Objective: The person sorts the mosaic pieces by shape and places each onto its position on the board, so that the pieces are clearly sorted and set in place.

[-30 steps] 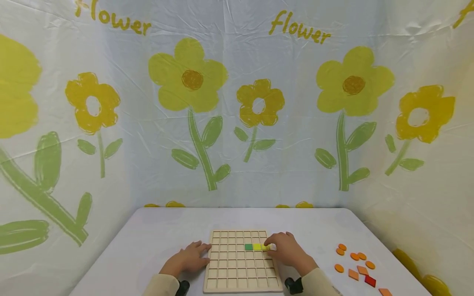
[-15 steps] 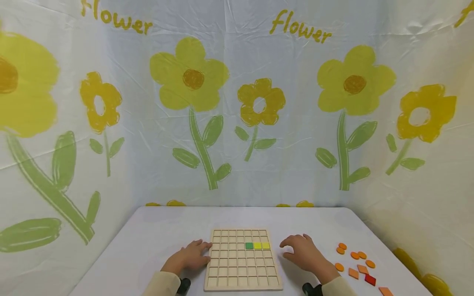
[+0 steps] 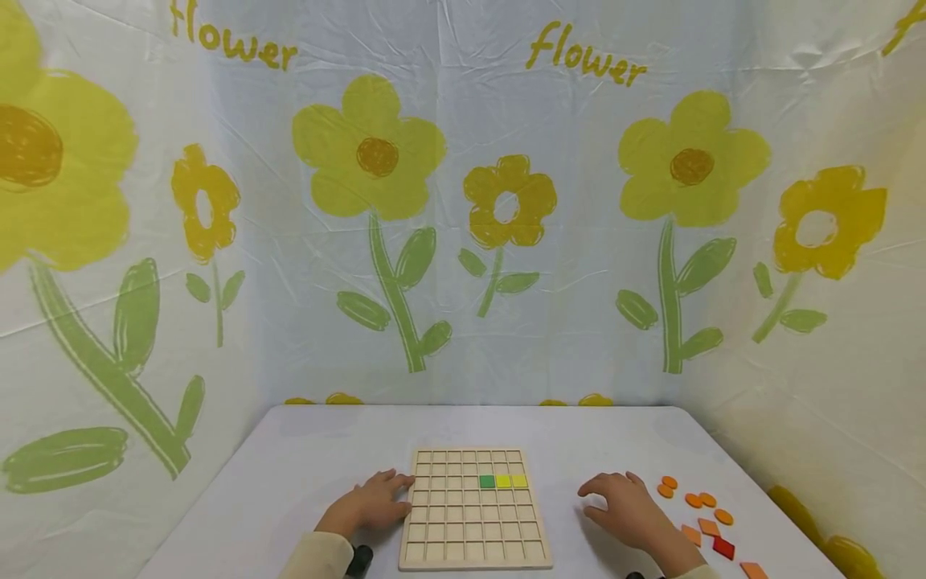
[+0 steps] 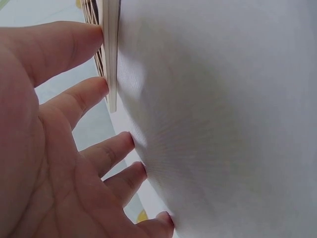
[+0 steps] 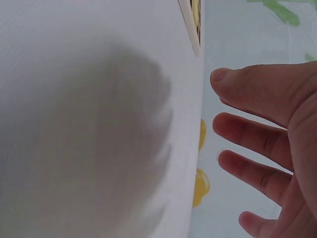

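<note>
A plain cream-coloured fabric sleeve (image 3: 318,556) covered the person's left forearm, with a small, rounded black device (image 3: 361,560) beside its cuff. The right arm wore a matching cream sleeve (image 3: 698,572) — only its edge showed — and a dark rounded piece (image 3: 635,575), mostly cut off. Left hand (image 3: 370,505) and right hand (image 3: 624,507) were bare.

The person's bare left hand (image 4: 49,144) spreads its fingers, thumb and forefinger tips touching a thin, pale wooden board (image 4: 112,54); I see the other three fingertips right by the smooth white worktop (image 4: 213,109).
</note>
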